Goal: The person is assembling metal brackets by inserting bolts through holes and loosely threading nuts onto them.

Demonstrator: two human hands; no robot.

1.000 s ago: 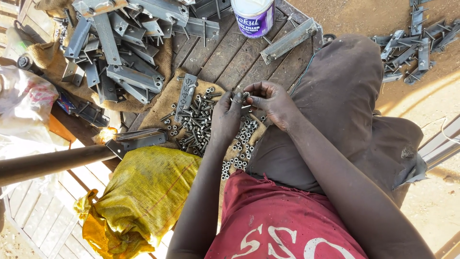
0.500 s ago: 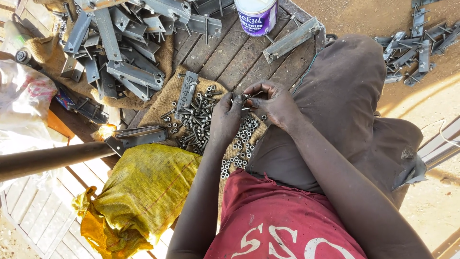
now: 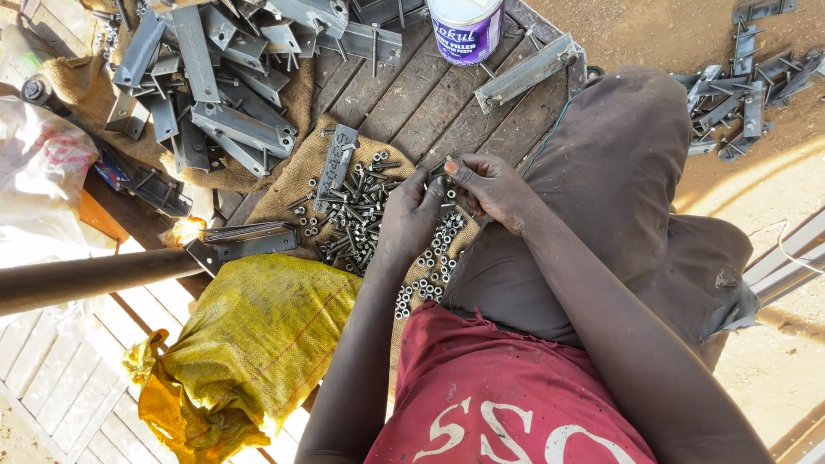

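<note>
Your left hand (image 3: 411,216) and right hand (image 3: 491,185) pinch closed together on a small bolt (image 3: 444,174), just above the heap of nuts and bolts (image 3: 365,210); a loose pinch could drop it into that pile, beside the yellow sack (image 3: 249,344)

Both hands (image 3: 455,202) over scattered bolts (image 3: 365,210)

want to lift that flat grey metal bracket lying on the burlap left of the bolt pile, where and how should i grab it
Take the grey bracket across its narrow width near the upper end, coming from above and from its left side. It lies flat and long on the burlap, so only the long edges offer a grip. Loose bolts crowd its right edge and lower end, and the left hand works there too; the left edge looks clearer.
</note>
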